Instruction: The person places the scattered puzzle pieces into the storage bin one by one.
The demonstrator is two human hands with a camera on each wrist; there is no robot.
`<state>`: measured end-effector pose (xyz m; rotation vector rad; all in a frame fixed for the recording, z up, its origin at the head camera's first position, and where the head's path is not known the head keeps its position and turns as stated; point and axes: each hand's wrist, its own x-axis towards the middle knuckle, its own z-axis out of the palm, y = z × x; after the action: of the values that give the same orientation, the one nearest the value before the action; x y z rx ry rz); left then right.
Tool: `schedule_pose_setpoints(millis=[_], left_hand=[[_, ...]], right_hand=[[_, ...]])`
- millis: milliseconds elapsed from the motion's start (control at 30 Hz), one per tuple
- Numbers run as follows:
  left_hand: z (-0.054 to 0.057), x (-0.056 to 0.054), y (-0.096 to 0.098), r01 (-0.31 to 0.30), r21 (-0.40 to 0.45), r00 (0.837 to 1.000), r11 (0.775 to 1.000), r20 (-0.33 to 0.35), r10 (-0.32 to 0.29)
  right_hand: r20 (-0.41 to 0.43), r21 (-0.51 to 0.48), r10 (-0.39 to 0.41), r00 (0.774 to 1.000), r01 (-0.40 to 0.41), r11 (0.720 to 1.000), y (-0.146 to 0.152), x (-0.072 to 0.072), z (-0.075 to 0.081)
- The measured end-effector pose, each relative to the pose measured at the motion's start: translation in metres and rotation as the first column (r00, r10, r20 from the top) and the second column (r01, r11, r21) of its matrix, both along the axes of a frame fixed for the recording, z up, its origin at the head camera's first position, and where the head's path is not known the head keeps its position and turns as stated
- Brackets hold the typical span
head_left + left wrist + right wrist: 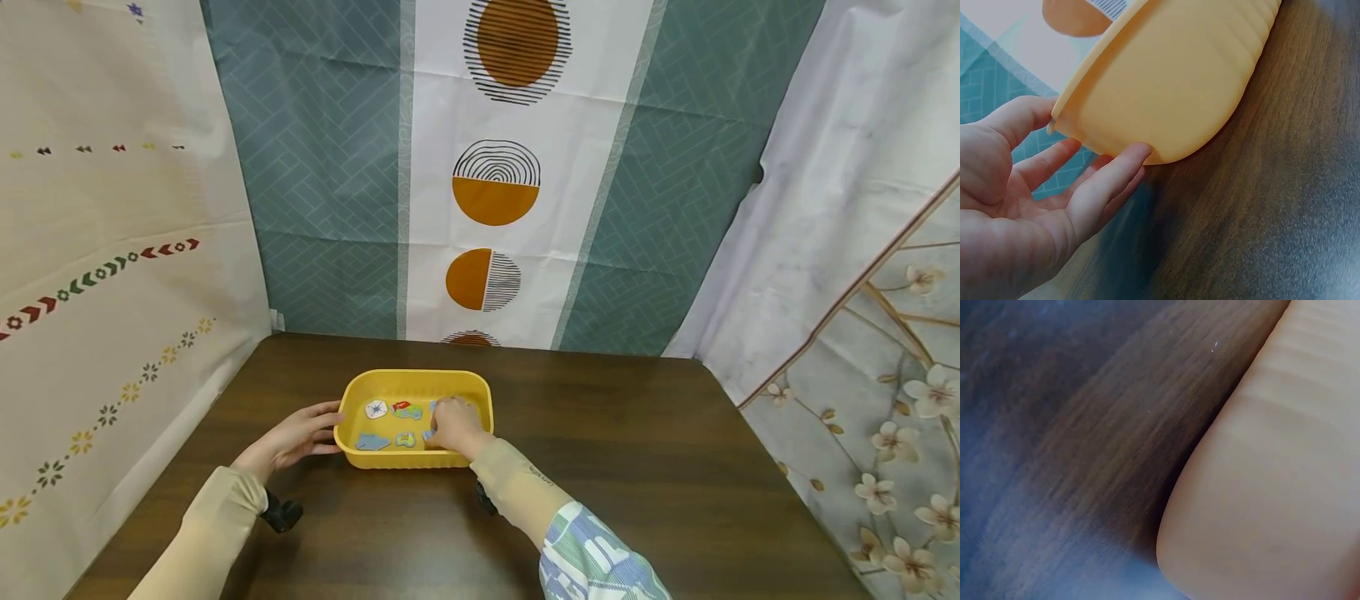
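A yellow plastic basket (412,460) stands on the brown table with several small flat pieces inside. Among them are a white compass-patterned piece (377,409), a red and green piece (406,410), a grey-blue piece (372,442) and a pale piece with a yellow-green middle (405,439). My left hand (303,433) touches the basket's left end, thumb at the rim and loosely extended fingers against the outer wall (1166,81). Inside the right part, my right hand (456,423) reaches down beside a blue-grey piece (428,435). Its fingertips are hidden, so I cannot tell whether they hold anything.
The wooden table (615,467) extends around the basket. Behind it hangs a green and white curtain (322,183) with orange circles; patterned cloths hang at left (112,208) and right (885,400). The right wrist view shows only table and the basket's outer wall (1272,487).
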<state>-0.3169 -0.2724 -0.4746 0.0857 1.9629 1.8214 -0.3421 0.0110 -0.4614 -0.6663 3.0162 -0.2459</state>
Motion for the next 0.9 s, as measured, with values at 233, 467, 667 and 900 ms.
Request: schedule_pose_setpoints(millis=[233, 467, 667, 900], left_hand=[[0.0009, 0.0006, 0.0009, 0.007, 0.007, 1.000, 1.000, -0.003, -0.007], [-0.0013, 0.0005, 0.0001, -0.004, 0.002, 1.000, 1.000, -0.010, 0.004], [-0.0010, 0.0010, 0.0011, -0.015, 0.002, 1.000, 1.000, 0.000, 0.015], [-0.0006, 0.0015, 0.0023, -0.018, 0.000, 1.000, 1.000, 0.003, 0.018]], right_hand=[[-0.009, 0.003, -0.002, 1.000, 0.002, 1.000, 0.0005, 0.0018, 0.0011], [-0.017, -0.001, -0.001, 1.000, 0.001, 1.000, 0.0005, 0.0035, 0.0032], [-0.015, -0.004, -0.002, 1.000, 0.002, 1.000, 0.0011, 0.0049, 0.0041], [-0.016, 0.005, -0.005, 1.000, 0.005, 1.000, 0.0002, 0.0042, 0.0023]])
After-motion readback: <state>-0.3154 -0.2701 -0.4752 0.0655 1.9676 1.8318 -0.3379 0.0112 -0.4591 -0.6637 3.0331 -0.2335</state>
